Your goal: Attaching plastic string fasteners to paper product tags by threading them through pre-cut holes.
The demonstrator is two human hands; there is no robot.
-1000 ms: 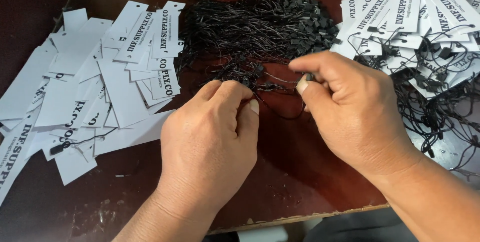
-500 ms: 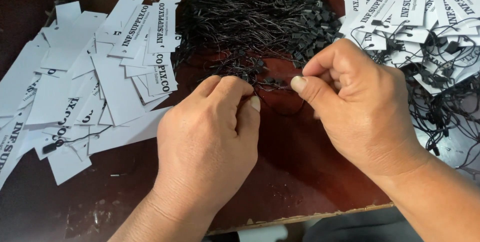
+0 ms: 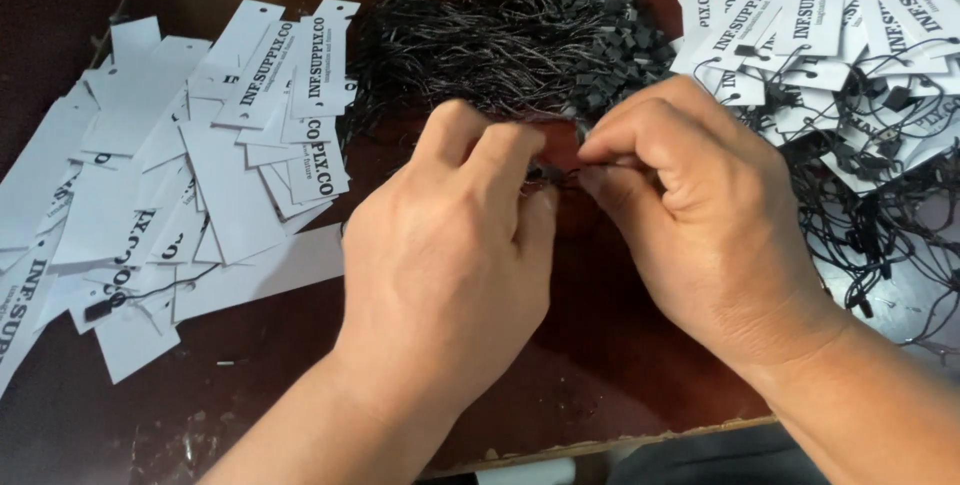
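Observation:
My left hand point(image 3: 450, 255) and my right hand point(image 3: 690, 215) meet at the middle of a dark wooden table point(image 3: 620, 365). Their fingertips pinch a thin black string point(image 3: 548, 177) between them, at the near edge of a heap of black strings with small plastic locks point(image 3: 510, 45). Both hands are curled, knuckles up, and hide most of the string. A spread of white paper tags point(image 3: 180, 175) lies to the left of my left hand.
A pile of white tags with black strings attached point(image 3: 850, 55) fills the right side, its loose strings trailing down toward the table's right edge. The table's front edge point(image 3: 600, 445) runs just below my wrists.
My right hand has moved left and closer to my left hand, so the fingertips now meet. The view has shifted slightly; the piles stay where they were.

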